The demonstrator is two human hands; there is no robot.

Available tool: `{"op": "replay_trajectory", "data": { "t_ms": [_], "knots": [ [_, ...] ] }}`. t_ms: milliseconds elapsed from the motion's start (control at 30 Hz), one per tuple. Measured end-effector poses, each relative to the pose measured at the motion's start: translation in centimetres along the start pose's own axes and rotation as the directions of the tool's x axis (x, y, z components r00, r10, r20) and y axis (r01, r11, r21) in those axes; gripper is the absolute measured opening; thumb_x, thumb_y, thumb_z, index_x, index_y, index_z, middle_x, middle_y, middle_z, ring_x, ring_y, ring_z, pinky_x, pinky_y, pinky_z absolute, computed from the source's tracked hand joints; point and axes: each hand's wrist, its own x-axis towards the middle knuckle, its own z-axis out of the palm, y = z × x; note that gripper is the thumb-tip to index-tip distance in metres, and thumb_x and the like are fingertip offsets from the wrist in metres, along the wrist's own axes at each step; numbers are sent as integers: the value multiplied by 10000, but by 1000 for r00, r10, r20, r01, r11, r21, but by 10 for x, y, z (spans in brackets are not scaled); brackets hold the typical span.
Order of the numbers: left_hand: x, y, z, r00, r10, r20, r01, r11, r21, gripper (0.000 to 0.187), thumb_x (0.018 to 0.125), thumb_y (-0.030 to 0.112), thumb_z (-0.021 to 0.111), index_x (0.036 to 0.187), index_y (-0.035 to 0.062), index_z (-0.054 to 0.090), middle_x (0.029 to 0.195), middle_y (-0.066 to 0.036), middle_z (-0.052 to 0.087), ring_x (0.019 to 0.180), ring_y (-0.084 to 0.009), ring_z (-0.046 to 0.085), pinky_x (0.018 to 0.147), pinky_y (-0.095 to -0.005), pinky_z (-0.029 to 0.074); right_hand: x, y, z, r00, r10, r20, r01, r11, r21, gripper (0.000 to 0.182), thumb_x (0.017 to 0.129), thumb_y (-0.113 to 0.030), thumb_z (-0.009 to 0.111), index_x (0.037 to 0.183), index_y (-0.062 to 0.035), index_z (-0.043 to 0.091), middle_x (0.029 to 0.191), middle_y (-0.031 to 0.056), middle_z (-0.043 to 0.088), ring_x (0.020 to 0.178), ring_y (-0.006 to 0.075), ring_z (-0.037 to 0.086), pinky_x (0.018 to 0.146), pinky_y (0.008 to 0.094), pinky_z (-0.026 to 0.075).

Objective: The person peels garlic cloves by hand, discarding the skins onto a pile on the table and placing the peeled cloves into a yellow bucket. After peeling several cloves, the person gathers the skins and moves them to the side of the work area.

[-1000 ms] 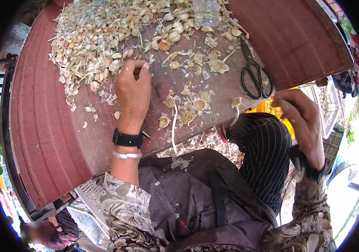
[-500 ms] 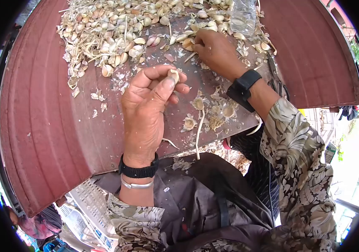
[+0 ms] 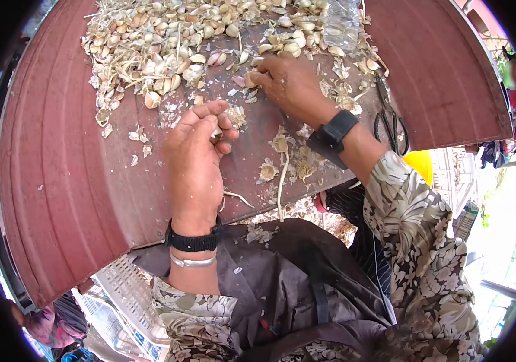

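Note:
My left hand is raised over the red metal table, its fingers curled around a pale garlic clove that shows only in part. To its upper right, my right hand reaches in at the near edge of the garlic pile. The fingertips of that hand are closed on a tan garlic clove, low over the tabletop. Papery skins and loose cloves lie around them.
Black-handled scissors lie right of my right wrist. A clear plastic bottle rests at the pile's right side. Stalks and a dry root end lie near the table's front edge. White plastic crates stand below.
My left hand has shifted slightly left and down, its fingers curling more over its clove. My right hand has moved left and a little nearer, the tan clove with it, uncovering the scissors.

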Motion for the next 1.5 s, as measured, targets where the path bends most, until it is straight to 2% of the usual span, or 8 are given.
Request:
{"op": "replay_trajectory", "data": {
  "t_ms": [467, 567, 667, 733, 833, 1167, 1300, 1500],
  "knots": [
    [-42, 8, 33, 918, 377, 123, -391, 808, 441, 306, 907, 90, 593, 1194, -18, 590, 919, -58, 639, 730, -102, 583, 634, -233, 465, -72, -79, -71, 986, 94, 136, -165, 568, 807, 96, 845, 38, 612, 939, 52, 595, 803, 84, 631, 699, 122, 616, 586, 245, 510],
    [-100, 43, 37, 728, 633, 265, -651, 515, 557, 257, 901, 58, 576, 1137, -41, 604, 838, -116, 656, 681, -175, 618, 630, -302, 499, -105, -90, -95, 847, -365, -387, 531, 546, 648, 280, 843, -182, 675, 950, 66, 604, 709, 110, 614, 573, 183, 594, 469, 326, 462],
    [-166, 101, 25, 687, -82, 722, -318, 860, 400, 136, 895, 218, 523, 986, 118, 528, 788, -35, 497, 665, -185, 517, 563, -307, 405, -145, -125, -126, 772, -383, -507, 621, 286, 730, 133, 771, -25, 669, 861, 68, 641, 793, 171, 616, 610, 225, 609, 517, 306, 503],
    [-204, 76, 44, 622, 567, 539, -760, 602, 243, 193, 844, 193, 576, 1019, 115, 595, 810, -81, 522, 621, -213, 528, 503, -329, 397, -179, -147, -141, 806, -282, -521, 576, 168, 800, 93, 713, 43, 680, 803, 42, 654, 832, 191, 624, 625, 247, 614, 529, 308, 522],
    [-219, 69, 83, 623, 761, 179, -769, 555, 317, 210, 828, 210, 584, 1012, 109, 583, 786, -92, 510, 563, -206, 509, 460, -338, 380, -183, -142, -165, 774, -518, -363, 530, 218, 819, 81, 693, 40, 691, 751, 28, 636, 826, 182, 624, 620, 243, 610, 520, 302, 516],
    [-257, 74, 78, 591, 775, -222, -679, 627, 382, 202, 840, 167, 587, 1028, 94, 575, 782, -87, 512, 540, -204, 511, 452, -327, 374, -209, -191, -129, 831, -260, -492, 540, 157, 827, 166, 686, 45, 714, 803, 21, 598, 811, 164, 601, 629, 227, 603, 535, 305, 509],
    [-243, 79, -20, 609, 744, 276, -793, 576, 197, 196, 799, 30, 656, 983, -11, 603, 854, -197, 620, 578, -233, 583, 455, -310, 406, -190, -213, -98, 895, -352, -275, 312, 52, 949, 126, 770, 45, 657, 880, 23, 600, 800, 123, 598, 644, 237, 596, 560, 331, 495],
    [-266, 60, -123, 260, 897, -358, -384, 436, 814, 292, 911, 54, 510, 1162, -92, 542, 993, -159, 617, 850, -194, 586, 796, -320, 481, -181, -267, -34, 839, -540, 70, 160, 367, 916, 224, 847, -21, 554, 1070, -37, 557, 912, 164, 543, 841, 322, 563, 684, 363, 480]
  ]
}}
